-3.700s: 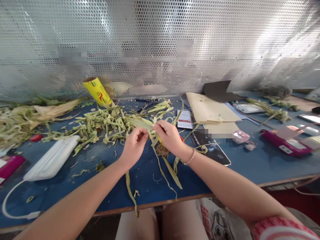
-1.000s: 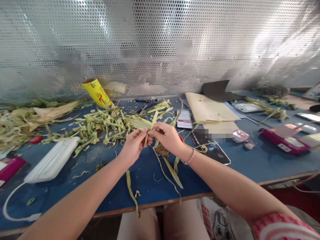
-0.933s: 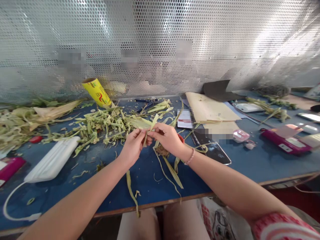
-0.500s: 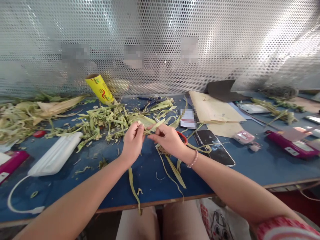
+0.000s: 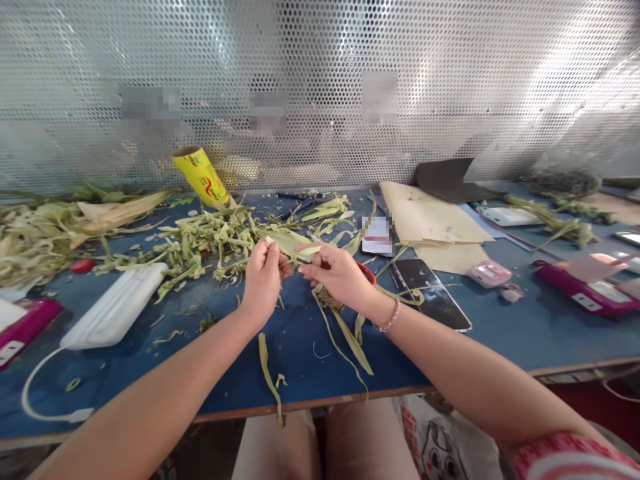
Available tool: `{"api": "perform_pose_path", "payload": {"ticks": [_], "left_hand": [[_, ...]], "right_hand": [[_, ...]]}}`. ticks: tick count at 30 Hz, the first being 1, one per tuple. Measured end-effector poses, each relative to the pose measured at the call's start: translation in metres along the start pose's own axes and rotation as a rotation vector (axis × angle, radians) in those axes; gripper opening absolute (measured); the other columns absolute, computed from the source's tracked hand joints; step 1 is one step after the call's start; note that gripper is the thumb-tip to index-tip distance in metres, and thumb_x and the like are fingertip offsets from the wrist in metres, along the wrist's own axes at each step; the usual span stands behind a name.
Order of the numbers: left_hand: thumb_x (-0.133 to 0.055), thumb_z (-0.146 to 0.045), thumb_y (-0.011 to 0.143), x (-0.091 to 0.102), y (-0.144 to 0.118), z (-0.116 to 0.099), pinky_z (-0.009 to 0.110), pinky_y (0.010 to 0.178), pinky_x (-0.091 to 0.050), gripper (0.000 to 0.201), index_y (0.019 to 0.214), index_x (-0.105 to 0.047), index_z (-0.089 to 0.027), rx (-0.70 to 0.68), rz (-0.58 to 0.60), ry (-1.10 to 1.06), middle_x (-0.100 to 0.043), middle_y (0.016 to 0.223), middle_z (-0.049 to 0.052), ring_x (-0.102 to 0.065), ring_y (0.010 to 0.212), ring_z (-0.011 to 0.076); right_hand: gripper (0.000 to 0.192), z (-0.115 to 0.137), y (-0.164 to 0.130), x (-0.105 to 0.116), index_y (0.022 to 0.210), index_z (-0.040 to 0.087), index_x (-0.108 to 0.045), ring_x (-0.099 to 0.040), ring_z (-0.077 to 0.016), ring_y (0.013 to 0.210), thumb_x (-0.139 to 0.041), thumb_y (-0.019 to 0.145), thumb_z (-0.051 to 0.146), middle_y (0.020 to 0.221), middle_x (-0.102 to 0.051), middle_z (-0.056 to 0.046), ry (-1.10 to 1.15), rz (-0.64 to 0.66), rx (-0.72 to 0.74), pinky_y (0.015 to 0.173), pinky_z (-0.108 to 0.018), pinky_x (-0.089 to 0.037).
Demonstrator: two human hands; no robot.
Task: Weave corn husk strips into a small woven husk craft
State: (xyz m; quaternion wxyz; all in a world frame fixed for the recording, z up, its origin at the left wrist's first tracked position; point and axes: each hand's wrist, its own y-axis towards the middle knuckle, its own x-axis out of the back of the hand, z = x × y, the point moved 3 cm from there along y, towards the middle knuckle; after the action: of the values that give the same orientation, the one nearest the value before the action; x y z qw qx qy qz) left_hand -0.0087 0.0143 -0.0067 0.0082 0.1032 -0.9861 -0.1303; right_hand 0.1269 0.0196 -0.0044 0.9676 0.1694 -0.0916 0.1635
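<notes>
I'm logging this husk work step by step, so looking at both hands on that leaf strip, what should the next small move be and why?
Probably draw the hands a little apart to pull the leaf strip taut. The left hand and right hand each pinch it close together above the blue table, while loose strip ends trail under the right wrist, so slack seems left to take up.

Pale green husk strips (image 5: 295, 243). Blue bench (image 5: 500, 333). Yellow roll (image 5: 203, 177) with red marks at 11 o'clock. White pack (image 5: 115, 315) at 9. Magenta case (image 5: 585, 293) and black phone (image 5: 430, 293) at 3. Silver perforated screen (image 5: 320, 67), dotted.
</notes>
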Motion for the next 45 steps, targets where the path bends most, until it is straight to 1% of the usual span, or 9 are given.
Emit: {"api": "perform_pose_path", "payload": {"ticks": [5, 11, 14, 17, 19, 23, 29, 36, 45], "left_hand": [[-0.043, -0.032, 0.083, 0.0, 0.003, 0.001, 0.02, 0.045, -0.031, 0.024, 0.063, -0.038, -0.019, 0.008, 0.058, -0.021, -0.036, 0.052, -0.006, -0.04, 0.045, 0.0068], [-0.048, -0.032, 0.079, -0.006, -0.002, 0.001, 0.021, 0.053, -0.038, 0.02, 0.066, -0.043, -0.018, 0.062, 0.211, -0.04, -0.04, 0.061, -0.004, -0.043, 0.055, 0.0077], [-0.048, -0.032, 0.079, -0.008, -0.008, 0.0, 0.024, 0.058, -0.038, 0.017, 0.07, -0.047, -0.017, 0.037, 0.294, 0.081, -0.046, 0.064, -0.003, -0.046, 0.059, 0.0095], [-0.048, -0.028, 0.078, -0.009, -0.011, -0.002, 0.024, 0.057, -0.036, 0.013, 0.07, -0.048, -0.017, -0.031, 0.34, 0.222, -0.047, 0.061, -0.003, -0.044, 0.057, 0.0098], [-0.046, -0.025, 0.078, -0.009, -0.012, -0.004, 0.024, 0.056, -0.034, 0.011, 0.069, -0.047, -0.017, -0.056, 0.357, 0.256, -0.047, 0.059, -0.003, -0.044, 0.056, 0.0097], [-0.044, -0.022, 0.078, -0.011, -0.013, -0.009, 0.024, 0.052, -0.032, 0.01, 0.069, -0.044, -0.018, -0.062, 0.367, 0.229, -0.042, 0.054, -0.005, -0.04, 0.052, 0.0088], [-0.046, -0.022, 0.076, -0.014, -0.016, -0.016, 0.024, 0.047, -0.027, 0.01, 0.068, -0.043, -0.018, -0.007, 0.371, 0.154, -0.032, 0.049, -0.007, -0.032, 0.046, 0.0073], [-0.048, -0.024, 0.077, -0.013, -0.016, -0.015, 0.024, 0.043, -0.019, 0.017, 0.063, -0.039, -0.018, -0.001, 0.397, 0.145, -0.025, 0.048, -0.008, -0.025, 0.042, 0.0056], [-0.048, -0.025, 0.077, -0.016, -0.016, -0.011, 0.022, 0.04, -0.016, 0.012, 0.069, -0.041, -0.019, 0.083, 0.437, -0.022, -0.022, 0.044, -0.01, -0.02, 0.036, 0.0042]], "right_hand": [[0.023, 0.003, 0.0, 0.001, 0.095, 0.016, -0.053, -0.051, -0.0092, 0.048, -0.055, 0.074, 0.026, 0.055, -0.048, 0.006, 0.004, 0.038, -0.073, 0.051, -0.023, -0.042], [0.019, 0.003, 0.002, 0.002, 0.071, 0.017, -0.051, -0.043, -0.0075, 0.051, -0.044, 0.081, 0.03, 0.057, -0.046, 0.003, -0.049, -0.037, 0.008, 0.049, -0.021, -0.037], [0.021, 0.002, 0.002, 0.003, 0.067, 0.017, -0.047, -0.046, -0.0081, 0.05, -0.041, 0.083, 0.029, 0.058, -0.047, 0.003, -0.07, -0.074, -0.025, 0.049, -0.022, -0.037], [0.02, 0.006, 0.0, 0.006, 0.067, 0.018, -0.046, -0.047, -0.0092, 0.051, -0.039, 0.084, 0.027, 0.057, -0.048, 0.002, -0.22, -0.119, 0.034, 0.053, -0.023, -0.037], [0.018, 0.009, -0.002, 0.006, 0.067, 0.018, -0.046, -0.047, -0.0092, 0.051, -0.039, 0.083, 0.024, 0.055, -0.047, 0.003, -0.283, -0.128, 0.095, 0.055, -0.023, -0.036], [0.014, 0.012, -0.003, 0.007, 0.072, 0.019, -0.047, -0.046, -0.0091, 0.051, -0.04, 0.083, 0.024, 0.057, -0.048, 0.004, -0.242, -0.14, 0.123, 0.055, -0.023, -0.036], [0.015, 0.013, -0.002, 0.008, 0.072, 0.018, -0.051, -0.05, -0.0111, 0.066, -0.043, 0.081, 0.025, 0.068, -0.055, 0.001, -0.151, -0.208, 0.157, 0.062, -0.023, -0.038], [0.016, 0.014, -0.001, 0.007, 0.069, 0.017, -0.052, -0.049, -0.0113, 0.067, -0.044, 0.08, 0.025, 0.068, -0.055, 0.0, -0.065, -0.237, 0.15, 0.066, -0.024, -0.038], [0.018, 0.009, 0.002, 0.006, 0.069, 0.016, -0.053, -0.047, -0.0104, 0.068, -0.045, 0.08, 0.027, 0.071, -0.055, 0.0, 0.0, -0.254, 0.107, 0.066, -0.024, -0.037]]}}
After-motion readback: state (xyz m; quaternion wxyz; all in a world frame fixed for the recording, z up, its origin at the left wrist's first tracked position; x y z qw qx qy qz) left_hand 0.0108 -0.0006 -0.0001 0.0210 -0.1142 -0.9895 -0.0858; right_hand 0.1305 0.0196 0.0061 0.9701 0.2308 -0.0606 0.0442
